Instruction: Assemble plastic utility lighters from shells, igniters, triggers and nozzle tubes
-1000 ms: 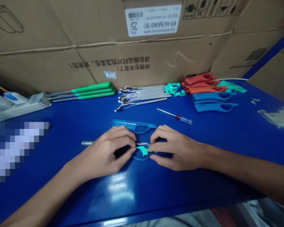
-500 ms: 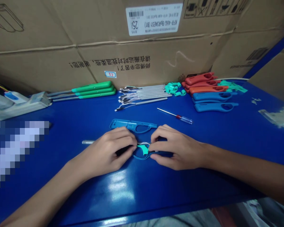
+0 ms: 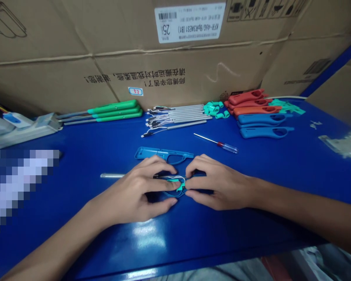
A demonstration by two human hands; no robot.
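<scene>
Between my hands on the table lies a dark blue lighter shell half, with a light green trigger and white wires inside. My left hand spans the shell from the left. Its fingertip presses on the trigger, with the thumb at the near rim. My right hand grips the shell's right part with bent fingers, hiding much of it. A metal tube sticks out to the left beneath my left hand. Just beyond lies a second blue shell half, hollow side up.
A screwdriver lies behind my right hand. Farther back are green-handled lighters, metal tubes with wires, green pieces, and red and blue shells. A power strip is at left; a cardboard box stands behind.
My left hand's fingers have spread from a pinch, and a fingertip has moved right onto the trigger. The trigger sits lower in the shell. My right hand has barely moved.
</scene>
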